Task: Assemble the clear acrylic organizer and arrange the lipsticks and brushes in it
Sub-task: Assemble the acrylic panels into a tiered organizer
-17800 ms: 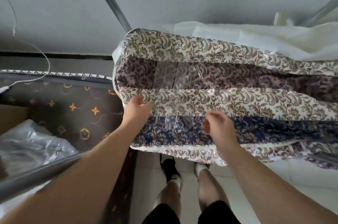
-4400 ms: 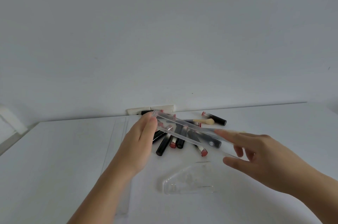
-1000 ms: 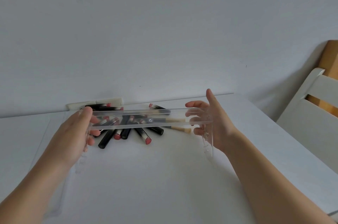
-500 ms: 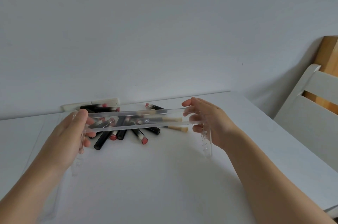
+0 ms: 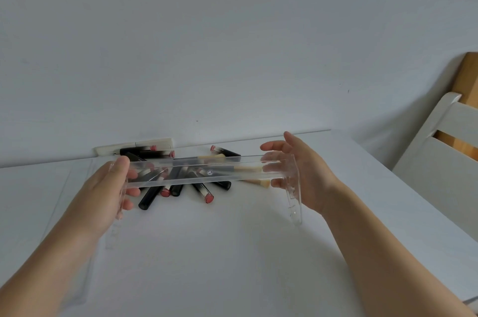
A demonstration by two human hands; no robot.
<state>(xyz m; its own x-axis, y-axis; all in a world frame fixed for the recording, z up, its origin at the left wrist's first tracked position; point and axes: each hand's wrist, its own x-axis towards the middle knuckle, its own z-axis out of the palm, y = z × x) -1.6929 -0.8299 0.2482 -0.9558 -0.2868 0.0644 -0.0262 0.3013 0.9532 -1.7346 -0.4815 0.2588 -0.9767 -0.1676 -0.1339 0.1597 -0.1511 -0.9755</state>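
Organizer (image 5: pixel 207 170), clear acrylic, partly assembled: one long shelf strip runs left to right between two upright side panels, above a white table (image 5: pixel 232 265). Right side panel (image 5: pixel 294 195) stands on its lower edge on the table. Left side panel (image 5: pixel 121 197) is hard to trace against the hand; cannot tell whether it touches the table.

Left hand (image 5: pixel 106 195): palm flat against the outer face of the left panel, thumb up by the shelf's end, fingers straight and visible through the plastic. Pressing, not wrapped round anything.

Right hand (image 5: pixel 305 177): palm against the outer face of the right panel, fingers spread and nearly straight, reaching past the panel's far edge. Also a flat, wide contact, no pinch.

Lipsticks (image 5: pixel 181 182), black tubes with pink-red ends, lie in a loose heap on the table behind and beneath the shelf, seen partly through it. Brushes (image 5: pixel 256 182) with pale bristles lie at the right of the heap, near the right-hand fingers.

Further clear sheet (image 5: pixel 77 213) lies flat on the table under the left forearm. White chair (image 5: pixel 445 161) stands at the table's right side, against a white wall (image 5: pixel 232 45).
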